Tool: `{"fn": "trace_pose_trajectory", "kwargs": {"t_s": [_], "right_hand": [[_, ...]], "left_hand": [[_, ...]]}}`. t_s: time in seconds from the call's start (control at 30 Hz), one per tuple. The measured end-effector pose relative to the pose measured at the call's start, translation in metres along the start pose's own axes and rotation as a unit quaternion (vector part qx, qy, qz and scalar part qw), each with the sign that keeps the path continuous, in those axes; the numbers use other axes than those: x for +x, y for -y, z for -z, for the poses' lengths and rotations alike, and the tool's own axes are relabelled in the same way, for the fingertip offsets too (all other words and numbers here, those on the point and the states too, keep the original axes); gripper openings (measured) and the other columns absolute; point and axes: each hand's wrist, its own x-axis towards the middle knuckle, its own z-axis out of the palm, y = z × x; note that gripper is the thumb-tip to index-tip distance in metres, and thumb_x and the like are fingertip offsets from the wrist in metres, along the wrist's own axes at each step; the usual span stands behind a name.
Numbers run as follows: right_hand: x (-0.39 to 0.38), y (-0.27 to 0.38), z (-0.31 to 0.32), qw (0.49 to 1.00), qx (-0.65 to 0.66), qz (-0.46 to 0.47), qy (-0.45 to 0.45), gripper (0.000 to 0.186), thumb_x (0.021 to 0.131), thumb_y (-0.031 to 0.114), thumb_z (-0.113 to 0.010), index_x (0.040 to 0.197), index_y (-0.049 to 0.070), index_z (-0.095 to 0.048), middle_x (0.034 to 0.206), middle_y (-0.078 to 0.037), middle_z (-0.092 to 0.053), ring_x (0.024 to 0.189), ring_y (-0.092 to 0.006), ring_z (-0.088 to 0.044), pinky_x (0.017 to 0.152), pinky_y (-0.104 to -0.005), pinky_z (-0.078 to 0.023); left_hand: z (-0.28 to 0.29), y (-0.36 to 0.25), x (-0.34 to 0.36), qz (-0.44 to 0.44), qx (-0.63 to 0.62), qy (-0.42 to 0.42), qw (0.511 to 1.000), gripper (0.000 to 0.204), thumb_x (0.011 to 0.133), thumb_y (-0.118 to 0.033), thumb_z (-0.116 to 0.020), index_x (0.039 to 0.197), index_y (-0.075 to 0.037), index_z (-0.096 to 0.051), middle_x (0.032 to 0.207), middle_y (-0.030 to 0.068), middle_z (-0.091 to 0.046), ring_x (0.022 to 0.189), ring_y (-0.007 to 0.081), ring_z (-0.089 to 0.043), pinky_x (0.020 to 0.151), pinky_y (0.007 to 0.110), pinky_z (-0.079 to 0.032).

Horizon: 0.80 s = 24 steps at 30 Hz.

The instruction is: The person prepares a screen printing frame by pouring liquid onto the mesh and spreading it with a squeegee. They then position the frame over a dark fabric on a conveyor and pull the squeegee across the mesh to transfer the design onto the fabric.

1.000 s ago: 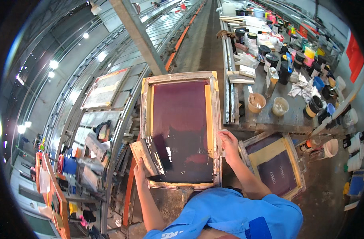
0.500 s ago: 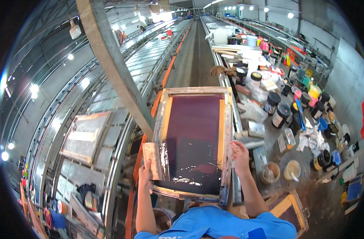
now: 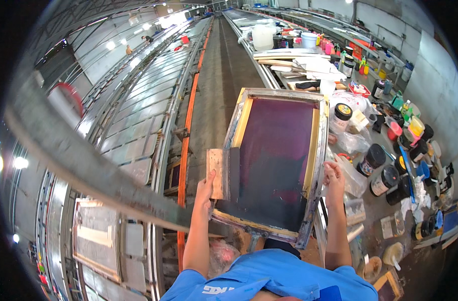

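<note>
A wooden-edged screen printing frame is tilted in front of me. Its purple mesh is coated with dark ink over the lower part. My left hand is closed on the wooden handle of a squeegee, thumb on the front face. The squeegee's dark blade side lies over the frame's left rail, at the inked area. My right hand is closed at the frame's right rail, fingers curled against its outer edge; the fingertips are partly hidden.
Long printing tables run away on the left, beside an orange rail. A grey post crosses at near left. Another screen lies at lower left. On the right, a table holds black ink jars, plastic bags and stacked boards.
My view has swung, so the printing frame and both hands now appear farther right and higher. The frame leans more to the right. The squeegee is still in my left hand.
</note>
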Motion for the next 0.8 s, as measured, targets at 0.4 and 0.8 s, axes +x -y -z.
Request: {"fn": "trace_pose_trajectory", "kwargs": {"t_s": [0.4, 0.8], "right_hand": [[0.306, -0.071, -0.273, 0.986, 0.077, -0.037, 0.142, 0.022, 0.096, 0.02, -0.069, 0.11, 0.003, -0.067, 0.079, 0.007, -0.053, 0.065, -0.0027, -0.039, 0.059, -0.022, -0.032], [0.436, -0.158, -0.521, 0.906, -0.019, -0.171, 0.386, 0.02, 0.097, 0.016, -0.068, 0.114, 0.006, -0.065, 0.095, 0.003, -0.06, 0.09, -0.0072, -0.055, 0.082, -0.0237, -0.045]], "left_hand": [[0.087, -0.148, 0.36, 0.004, -0.038, 0.033, 0.999, 0.086, 0.086, -0.063, -0.072, 0.136, 0.006, -0.057, 0.128, 0.0172, -0.066, 0.116, 0.0274, -0.064, 0.097, 0.044, -0.051], [0.219, -0.282, 0.616, 0.013, -0.035, -0.133, 0.99, 0.076, 0.089, -0.064, -0.067, 0.13, 0.0, -0.064, 0.116, 0.0102, -0.07, 0.102, 0.0197, -0.067, 0.089, 0.036, -0.053]]}}
